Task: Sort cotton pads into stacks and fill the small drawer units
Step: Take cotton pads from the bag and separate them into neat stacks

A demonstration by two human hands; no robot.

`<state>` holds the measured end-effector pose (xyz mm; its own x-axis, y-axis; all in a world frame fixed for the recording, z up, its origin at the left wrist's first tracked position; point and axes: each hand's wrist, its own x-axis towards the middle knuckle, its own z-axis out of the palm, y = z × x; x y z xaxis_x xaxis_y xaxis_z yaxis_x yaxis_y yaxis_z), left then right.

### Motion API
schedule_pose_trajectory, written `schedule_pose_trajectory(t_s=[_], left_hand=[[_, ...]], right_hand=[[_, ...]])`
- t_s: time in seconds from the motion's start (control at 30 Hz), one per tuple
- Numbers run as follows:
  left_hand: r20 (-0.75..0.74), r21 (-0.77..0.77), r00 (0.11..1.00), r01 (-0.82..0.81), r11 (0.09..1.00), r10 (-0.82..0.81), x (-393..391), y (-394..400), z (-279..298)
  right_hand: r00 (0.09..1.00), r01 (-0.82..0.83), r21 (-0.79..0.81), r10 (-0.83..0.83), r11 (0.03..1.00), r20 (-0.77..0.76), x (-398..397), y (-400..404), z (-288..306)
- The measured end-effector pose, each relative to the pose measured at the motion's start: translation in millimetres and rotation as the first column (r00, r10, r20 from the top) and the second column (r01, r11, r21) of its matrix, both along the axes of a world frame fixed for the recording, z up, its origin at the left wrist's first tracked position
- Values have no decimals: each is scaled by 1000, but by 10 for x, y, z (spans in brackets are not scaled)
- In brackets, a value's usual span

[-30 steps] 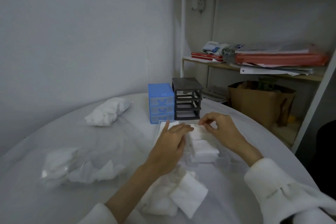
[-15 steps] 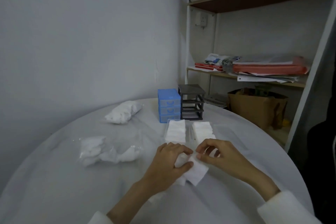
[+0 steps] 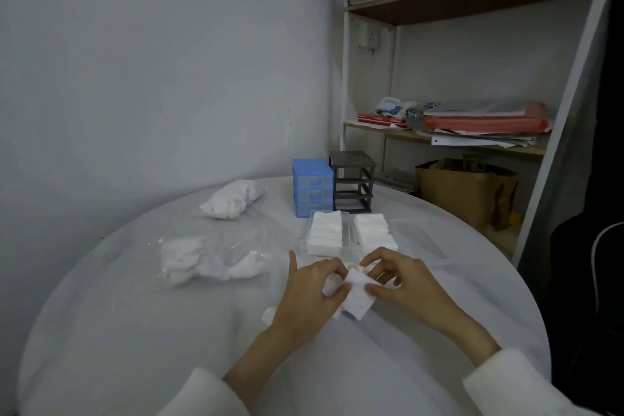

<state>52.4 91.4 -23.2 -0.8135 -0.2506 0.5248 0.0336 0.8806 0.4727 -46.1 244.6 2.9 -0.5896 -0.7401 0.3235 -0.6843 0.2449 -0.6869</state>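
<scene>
Head view: both hands' grip (image 3: 354,282) pinches cotton pads (image 3: 358,295).

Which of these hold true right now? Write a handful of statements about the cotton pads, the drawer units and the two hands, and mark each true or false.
1. Both hands hold the same small stack of pads. True: the left hand and the right hand pinch the stack of pads from either side.
2. The blue drawer unit stands right of the black one. False: the blue drawer unit stands left of the black drawer unit, touching or nearly so.
3. Two clear drawers filled with pads lie in front of the units. True: the left drawer and the right drawer lie side by side.
4. The black unit has all its drawers in. False: its slots are open and empty.
</scene>
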Motion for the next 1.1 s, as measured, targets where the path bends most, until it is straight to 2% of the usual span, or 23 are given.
schedule_pose_trajectory(t_s=[0.17,0.27,0.33,0.4,0.47,0.53,0.63,0.8,0.9,1.0,1.1], left_hand=[[-83,140,996,43,989,-31,13,11,21],[-149,326,987,106,939,-59,41,-3,79],[-224,510,969,206,835,-102,74,-18,147],[-287,685,953,275,675,-97,94,-33,237],[-272,799,962,247,549,-37,91,-77,284],[-258,846,966,231,481,-11,89,-140,294],[-271,826,962,220,519,24,91,-192,264],[-252,776,954,101,622,160,34,-226,135],[-234,765,956,68,640,179,41,-205,102],[-220,800,964,92,593,148,48,-188,107],[-215,865,975,161,475,61,56,-143,137]], right_hand=[[1000,6,-58,-5,998,26,-9,9,22],[997,14,-96,-6,995,81,-31,7,26],[995,18,-124,-6,992,102,-34,11,38],[992,31,-169,-10,985,126,-33,16,63],[990,64,-202,-36,977,139,-39,15,94],[986,91,-217,-58,972,154,-44,8,125],[976,101,-280,-41,955,213,-36,0,171],[962,101,-315,-12,944,272,-8,-32,249],[927,126,-377,26,918,374,42,-77,274],[895,116,-408,83,905,439,66,-121,277],[896,105,-363,70,926,438,92,-172,263]])
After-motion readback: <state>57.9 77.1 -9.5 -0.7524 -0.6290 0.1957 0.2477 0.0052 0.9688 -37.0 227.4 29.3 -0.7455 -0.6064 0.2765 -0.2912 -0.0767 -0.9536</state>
